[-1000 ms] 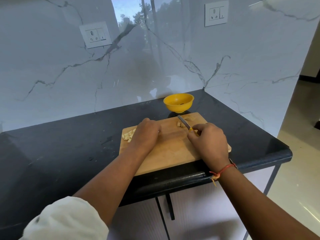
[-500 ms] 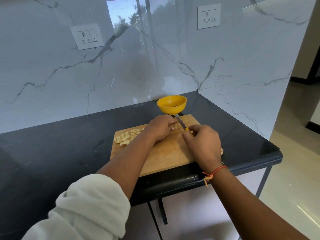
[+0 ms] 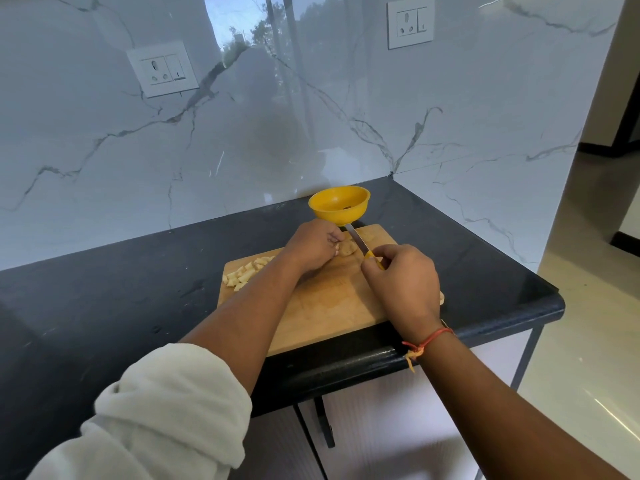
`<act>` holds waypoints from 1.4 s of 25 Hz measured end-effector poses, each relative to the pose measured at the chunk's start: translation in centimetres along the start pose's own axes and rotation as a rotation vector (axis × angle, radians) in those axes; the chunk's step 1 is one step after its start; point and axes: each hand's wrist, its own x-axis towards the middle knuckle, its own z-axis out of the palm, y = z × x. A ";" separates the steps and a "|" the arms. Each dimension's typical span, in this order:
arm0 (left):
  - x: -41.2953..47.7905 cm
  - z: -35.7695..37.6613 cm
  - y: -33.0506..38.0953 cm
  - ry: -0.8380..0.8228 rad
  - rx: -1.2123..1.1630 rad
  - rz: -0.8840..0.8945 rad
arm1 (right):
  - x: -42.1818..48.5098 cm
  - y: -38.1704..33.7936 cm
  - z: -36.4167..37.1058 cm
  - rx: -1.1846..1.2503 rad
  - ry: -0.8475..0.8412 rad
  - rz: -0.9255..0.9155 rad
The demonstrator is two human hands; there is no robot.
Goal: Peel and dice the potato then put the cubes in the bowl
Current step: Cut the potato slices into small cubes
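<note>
A wooden cutting board (image 3: 329, 310) lies on the black counter. My left hand (image 3: 313, 245) holds a peeled potato piece (image 3: 348, 249) at the board's far side, fingers curled over it. My right hand (image 3: 403, 280) grips the yellow handle of a knife (image 3: 360, 244), whose blade lies right beside the piece and points toward the yellow bowl (image 3: 339, 204). A pile of potato cubes (image 3: 246, 271) sits on the board's left far corner. Another pale piece (image 3: 441, 297) peeks out at the board's right edge behind my right hand.
The black counter (image 3: 104, 299) ends in a rounded front edge and a right corner. Marble walls with sockets (image 3: 161, 69) close the back and right. The bowl stands just behind the board, close to the knife tip.
My left hand moved right from the cube pile to the potato piece near the knife and now holds it. The cube pile is uncovered. My right hand stayed on the knife.
</note>
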 end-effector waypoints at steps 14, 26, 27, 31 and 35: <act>-0.3 1.3 0.1 0.171 -0.007 -0.019 | 0.4 0.3 0.6 -0.030 0.000 0.004; -5.8 1.2 -1.4 0.298 0.179 0.098 | 0.1 0.4 0.8 -0.084 -0.023 -0.086; -6.1 1.4 -1.4 0.314 0.169 0.097 | 0.0 0.3 0.7 -0.083 -0.036 -0.102; -6.5 1.4 -1.6 0.372 0.089 0.049 | -0.5 -0.3 0.6 -0.126 -0.085 -0.186; -6.8 1.4 -1.6 0.399 0.032 0.017 | -1.2 -0.8 0.5 -0.239 -0.103 -0.224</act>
